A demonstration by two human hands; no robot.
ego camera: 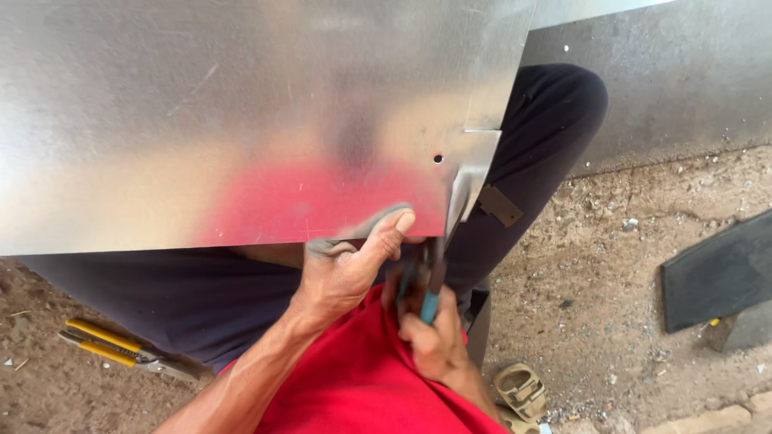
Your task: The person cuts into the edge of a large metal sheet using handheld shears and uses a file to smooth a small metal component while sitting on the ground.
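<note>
On the person's lap, over dark trousers: a large shiny metal sheet [241,104] lay tilted toward the camera, its near edge at the hands.
Sheet surface: bright and mirror-like, carrying a red reflection near the lower edge, a small round hole [437,158] close to the right edge, and a notch cut with a bent tab [462,193] at the lower right corner.
Left hand [342,269]: clamped on the sheet's near edge, thumb pressed flat on top, fingers tucked beneath.
Right hand [434,337]: closed around the blue handles of a pair of snips [430,285], just below the bent tab; the blades were hidden behind the sheet's edge.
Hands to each other: side by side, nearly touching.
Clothing: red shirt [362,386] at the bottom of the view.
Ground, left: yellow-handled snips [121,347] lay on the dirt, well apart from the hands.
Ground, right: a sandal [521,390] near the right wrist; a dark flat slab [716,273] farther out; a second grey metal panel [683,88] beyond the knee.
</note>
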